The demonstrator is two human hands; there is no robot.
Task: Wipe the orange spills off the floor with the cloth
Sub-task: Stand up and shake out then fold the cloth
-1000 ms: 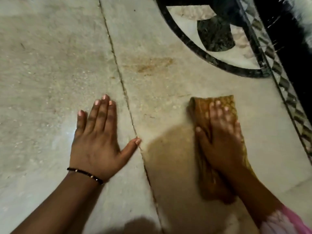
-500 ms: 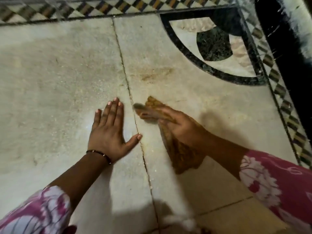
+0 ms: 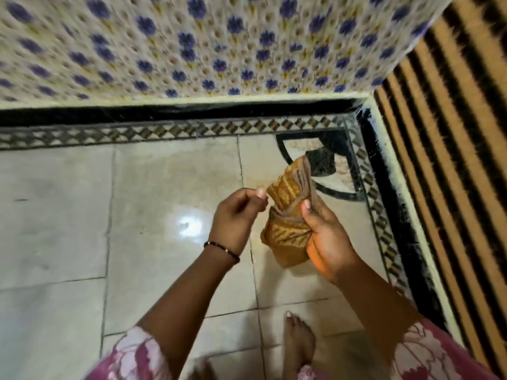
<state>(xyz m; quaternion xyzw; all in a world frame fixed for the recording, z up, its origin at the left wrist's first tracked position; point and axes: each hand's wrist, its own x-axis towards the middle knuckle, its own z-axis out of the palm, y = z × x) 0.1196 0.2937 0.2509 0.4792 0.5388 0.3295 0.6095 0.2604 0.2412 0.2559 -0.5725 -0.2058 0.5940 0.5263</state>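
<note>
- Above the pale floor [image 3: 153, 204], both hands are raised in the middle of the view, clear of the tiles.
- The right hand [image 3: 327, 242] grips the cloth [image 3: 288, 215], fingers curled round its bunched lower part and thumb pressed on its front.
- The cloth is orange-brown with a yellow woven pattern; its folded top end stands up past the thumb.
- The left hand [image 3: 236, 215] is just beside the cloth's upper edge, fingers curled with thumb and forefinger together; whether they pinch the edge cannot be told.
- A thin dark bracelet [image 3: 220, 247] circles the left wrist.
- Both sleeves [image 3: 137, 355] are pink with white flowers.
- A bare foot [image 3: 297, 344] stands on the tiles below the hands.
- A bright glare [image 3: 189, 224] shines on the floor left of the cloth.
- A patterned border [image 3: 164, 131] runs along the floor's far edge, under a flower-print fabric [image 3: 192, 45].
- A striped mat [image 3: 450, 133] lies to the right.
</note>
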